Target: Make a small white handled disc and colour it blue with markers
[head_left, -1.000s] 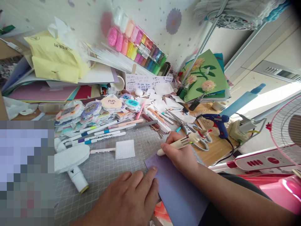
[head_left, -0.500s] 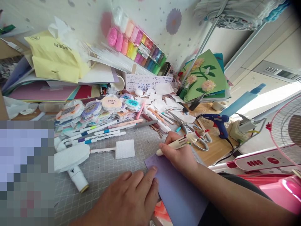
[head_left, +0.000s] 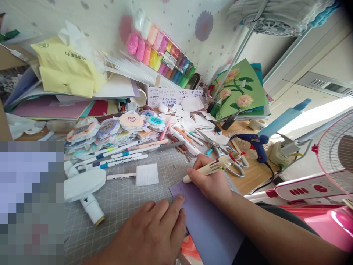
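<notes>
A purple sheet of paper lies slanted on the grey cutting mat. My right hand is closed around a thick cream multicolour pen, whose tip meets the sheet near its upper left corner. Faint small marks show on the paper there. My left hand lies flat with its fingers extended, the fingertips touching the left edge of the sheet. To the left, a white padded square on a stick and a white oval piece rest on the mat.
Behind the hands are several markers, paper scraps, decorated pieces and scissors. A blue glue gun stands at the right, near a pink fan. A yellow bag sits at the back left.
</notes>
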`<action>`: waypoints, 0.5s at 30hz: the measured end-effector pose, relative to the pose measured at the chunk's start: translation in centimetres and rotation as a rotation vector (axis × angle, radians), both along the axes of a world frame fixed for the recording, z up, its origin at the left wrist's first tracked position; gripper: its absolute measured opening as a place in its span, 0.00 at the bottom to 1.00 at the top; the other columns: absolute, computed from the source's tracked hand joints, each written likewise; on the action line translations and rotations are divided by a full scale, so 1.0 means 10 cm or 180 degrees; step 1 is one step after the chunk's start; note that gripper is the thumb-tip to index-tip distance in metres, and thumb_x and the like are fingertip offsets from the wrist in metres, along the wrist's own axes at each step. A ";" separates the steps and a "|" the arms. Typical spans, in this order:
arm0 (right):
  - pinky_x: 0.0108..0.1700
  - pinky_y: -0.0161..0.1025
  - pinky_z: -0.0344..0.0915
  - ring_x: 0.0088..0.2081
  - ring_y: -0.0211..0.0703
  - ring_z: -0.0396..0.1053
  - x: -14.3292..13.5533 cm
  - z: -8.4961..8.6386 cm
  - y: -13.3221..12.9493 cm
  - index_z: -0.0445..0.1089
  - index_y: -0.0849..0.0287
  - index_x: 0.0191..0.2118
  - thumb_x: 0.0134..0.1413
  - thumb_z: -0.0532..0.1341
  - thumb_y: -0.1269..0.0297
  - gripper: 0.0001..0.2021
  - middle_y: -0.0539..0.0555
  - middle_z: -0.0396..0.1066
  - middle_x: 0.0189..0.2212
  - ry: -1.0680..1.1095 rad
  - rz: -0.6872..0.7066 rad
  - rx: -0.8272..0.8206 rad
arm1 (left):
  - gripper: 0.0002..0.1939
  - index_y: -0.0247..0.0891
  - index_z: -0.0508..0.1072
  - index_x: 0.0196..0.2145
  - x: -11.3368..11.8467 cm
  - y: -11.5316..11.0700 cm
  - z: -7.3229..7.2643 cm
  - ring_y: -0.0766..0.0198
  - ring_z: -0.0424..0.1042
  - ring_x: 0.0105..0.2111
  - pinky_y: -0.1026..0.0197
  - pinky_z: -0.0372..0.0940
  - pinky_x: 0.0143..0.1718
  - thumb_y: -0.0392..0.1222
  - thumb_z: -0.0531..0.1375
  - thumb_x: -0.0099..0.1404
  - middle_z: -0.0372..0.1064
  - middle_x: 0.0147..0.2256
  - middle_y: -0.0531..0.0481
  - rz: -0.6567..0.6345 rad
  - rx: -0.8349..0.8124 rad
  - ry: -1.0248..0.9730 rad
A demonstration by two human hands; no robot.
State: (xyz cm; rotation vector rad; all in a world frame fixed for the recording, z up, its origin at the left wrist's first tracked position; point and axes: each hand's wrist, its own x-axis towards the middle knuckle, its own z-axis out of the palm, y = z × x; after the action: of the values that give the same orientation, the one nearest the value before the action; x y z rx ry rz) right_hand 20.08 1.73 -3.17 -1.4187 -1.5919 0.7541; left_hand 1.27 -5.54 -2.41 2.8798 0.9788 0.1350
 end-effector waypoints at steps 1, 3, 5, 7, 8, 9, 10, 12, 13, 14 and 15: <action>0.22 0.34 0.52 0.20 0.35 0.53 0.00 0.00 0.00 0.53 0.55 0.17 0.40 0.61 0.64 0.13 0.44 0.55 0.14 -0.0012 0.0001 -0.0005 | 0.19 0.35 0.68 0.54 0.00 0.00 0.00 0.49 0.71 0.46 0.49 0.68 0.43 0.36 0.52 0.66 0.65 0.57 0.38 0.0000 -0.0003 -0.0002; 0.22 0.35 0.52 0.20 0.35 0.53 0.00 0.00 0.00 0.53 0.55 0.17 0.40 0.60 0.64 0.13 0.44 0.55 0.14 -0.0029 -0.0007 -0.0022 | 0.19 0.35 0.68 0.54 0.00 0.00 0.01 0.49 0.71 0.47 0.50 0.69 0.43 0.36 0.52 0.66 0.65 0.57 0.39 -0.0001 -0.0003 0.0046; 0.22 0.35 0.52 0.19 0.35 0.53 0.01 0.01 0.00 0.53 0.54 0.17 0.40 0.60 0.64 0.13 0.44 0.55 0.13 -0.0038 -0.0008 -0.0044 | 0.20 0.35 0.67 0.55 0.01 0.01 0.02 0.49 0.71 0.47 0.49 0.70 0.43 0.36 0.51 0.66 0.64 0.58 0.39 -0.0017 0.0002 0.0148; 0.22 0.34 0.52 0.19 0.35 0.53 0.01 0.01 0.00 0.53 0.55 0.17 0.40 0.60 0.65 0.13 0.44 0.55 0.14 -0.0044 0.0013 -0.0067 | 0.20 0.35 0.66 0.55 0.01 0.01 0.03 0.48 0.71 0.47 0.47 0.70 0.42 0.36 0.51 0.66 0.63 0.59 0.38 -0.0053 -0.0006 0.0264; 0.22 0.34 0.52 0.19 0.35 0.53 0.01 0.01 0.00 0.53 0.55 0.17 0.40 0.60 0.65 0.13 0.44 0.55 0.14 -0.0047 0.0024 -0.0073 | 0.21 0.34 0.66 0.56 0.02 0.02 0.03 0.48 0.71 0.47 0.47 0.70 0.42 0.35 0.51 0.66 0.62 0.59 0.38 -0.0073 -0.0013 0.0314; 0.22 0.34 0.52 0.19 0.35 0.53 0.01 0.02 0.00 0.53 0.55 0.17 0.40 0.60 0.65 0.12 0.44 0.56 0.14 -0.0047 0.0032 -0.0076 | 0.21 0.34 0.66 0.56 0.02 0.02 0.04 0.48 0.71 0.47 0.47 0.70 0.43 0.35 0.51 0.66 0.62 0.59 0.38 -0.0084 -0.0020 0.0354; 0.22 0.34 0.52 0.19 0.35 0.53 0.01 0.02 0.00 0.53 0.55 0.17 0.40 0.60 0.65 0.12 0.44 0.56 0.14 -0.0045 0.0037 -0.0079 | 0.21 0.35 0.66 0.56 0.02 0.02 0.04 0.48 0.71 0.47 0.47 0.70 0.43 0.35 0.51 0.66 0.62 0.59 0.39 -0.0082 -0.0022 0.0383; 0.22 0.35 0.52 0.19 0.36 0.53 0.01 0.03 0.00 0.53 0.54 0.17 0.40 0.60 0.64 0.12 0.45 0.55 0.14 -0.0034 0.0032 -0.0083 | 0.21 0.35 0.66 0.56 0.02 0.02 0.05 0.49 0.71 0.47 0.48 0.70 0.43 0.35 0.51 0.65 0.62 0.59 0.39 -0.0075 -0.0008 0.0393; 0.22 0.35 0.52 0.19 0.36 0.53 0.01 0.03 0.00 0.53 0.54 0.17 0.40 0.60 0.64 0.13 0.45 0.55 0.14 -0.0026 0.0025 -0.0084 | 0.21 0.35 0.66 0.56 0.02 0.02 0.05 0.48 0.71 0.47 0.48 0.70 0.43 0.35 0.51 0.65 0.62 0.59 0.39 -0.0076 0.0005 0.0376; 0.22 0.35 0.52 0.19 0.36 0.53 0.00 0.03 0.00 0.53 0.54 0.17 0.40 0.60 0.64 0.13 0.45 0.55 0.14 -0.0018 0.0020 -0.0089 | 0.21 0.35 0.66 0.56 0.01 0.02 0.04 0.48 0.71 0.47 0.48 0.70 0.43 0.35 0.51 0.65 0.62 0.59 0.38 -0.0080 0.0018 0.0349; 0.22 0.35 0.52 0.19 0.36 0.52 0.00 0.03 0.00 0.53 0.54 0.17 0.40 0.60 0.64 0.13 0.44 0.55 0.14 -0.0009 0.0017 -0.0093 | 0.21 0.34 0.66 0.56 0.01 0.02 0.04 0.48 0.71 0.47 0.48 0.70 0.43 0.34 0.50 0.66 0.62 0.59 0.38 -0.0092 0.0032 0.0322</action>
State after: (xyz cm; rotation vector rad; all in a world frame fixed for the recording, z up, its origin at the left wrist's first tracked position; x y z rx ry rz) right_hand 20.09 1.68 -2.83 -1.4376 -1.5933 0.7818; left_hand 1.37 -5.39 -2.05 2.9339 0.9547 -0.0080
